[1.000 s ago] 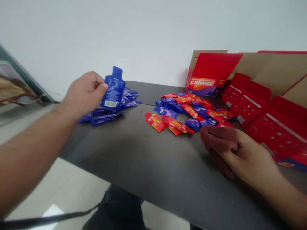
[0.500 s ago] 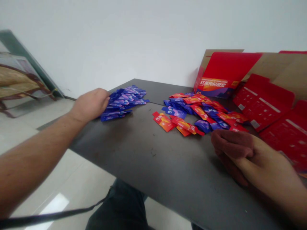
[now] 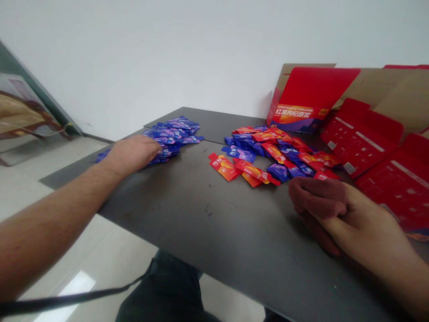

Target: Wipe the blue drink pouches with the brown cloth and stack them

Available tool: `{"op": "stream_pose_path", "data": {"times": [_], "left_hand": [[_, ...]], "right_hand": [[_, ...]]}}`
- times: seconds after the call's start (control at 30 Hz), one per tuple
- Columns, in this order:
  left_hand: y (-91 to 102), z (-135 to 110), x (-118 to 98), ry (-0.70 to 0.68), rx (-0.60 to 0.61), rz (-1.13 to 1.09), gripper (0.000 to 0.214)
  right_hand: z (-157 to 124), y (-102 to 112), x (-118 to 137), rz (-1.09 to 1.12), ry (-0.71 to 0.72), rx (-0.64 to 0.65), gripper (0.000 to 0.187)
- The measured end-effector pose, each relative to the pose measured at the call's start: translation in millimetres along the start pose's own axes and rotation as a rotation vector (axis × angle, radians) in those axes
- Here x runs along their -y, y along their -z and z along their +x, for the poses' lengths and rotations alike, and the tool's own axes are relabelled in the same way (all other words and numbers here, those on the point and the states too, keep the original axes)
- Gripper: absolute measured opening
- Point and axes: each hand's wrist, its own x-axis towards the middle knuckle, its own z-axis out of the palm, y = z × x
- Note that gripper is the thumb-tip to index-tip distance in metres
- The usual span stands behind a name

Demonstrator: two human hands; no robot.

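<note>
My left hand (image 3: pixel 134 153) is at the near side of a heap of blue sachets (image 3: pixel 177 134) on the left of the dark table. Its fingers are curled in against the sachets, and what they hold, if anything, is hidden. More blue sachets show behind the wrist. My right hand (image 3: pixel 351 214) is closed around a bunched brown cloth (image 3: pixel 317 197) just above the table at the right. A mixed heap of red-orange sachets (image 3: pixel 278 152) and blue ones lies beyond the cloth. Several red-orange sachets (image 3: pixel 224 167) lie at its left edge.
A printed red box (image 3: pixel 298 116) stands open at the back right. Opened red cartons (image 3: pixel 365 134) lean beside it against brown cardboard (image 3: pixel 378 91). The dark table (image 3: pixel 201 241) ends near my legs. A wooden chair (image 3: pixel 23 116) stands off to the left.
My left hand has shifted down and slightly right along the near side of the blue heap, uncovering sachets behind it. My right hand still grips the cloth. The view has shifted slightly.
</note>
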Motion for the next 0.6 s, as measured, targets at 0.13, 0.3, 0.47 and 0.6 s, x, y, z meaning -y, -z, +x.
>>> {"op": "stream_pose_path", "data": {"times": [0.13, 0.3, 0.47, 0.6], "left_hand": [[12.4, -1, -8, 0.071, -0.090, -0.026, 0.046], [40.9, 9, -46, 0.048, -0.182, -0.197, 0.045], [57.2, 36, -106, -0.144, -0.170, -0.335, 0.045], [54.2, 77, -137, -0.221, -0.127, -0.335, 0.045]], "right_hand": [[0, 1, 0, 0.012, 0.030, -0.006, 0.028], [-2, 3, -4, 0.034, -0.009, -0.014, 0.033], [2, 6, -9, 0.155, -0.142, -0.009, 0.040], [6, 7, -15, 0.197, -0.159, -0.083, 0.040]]}}
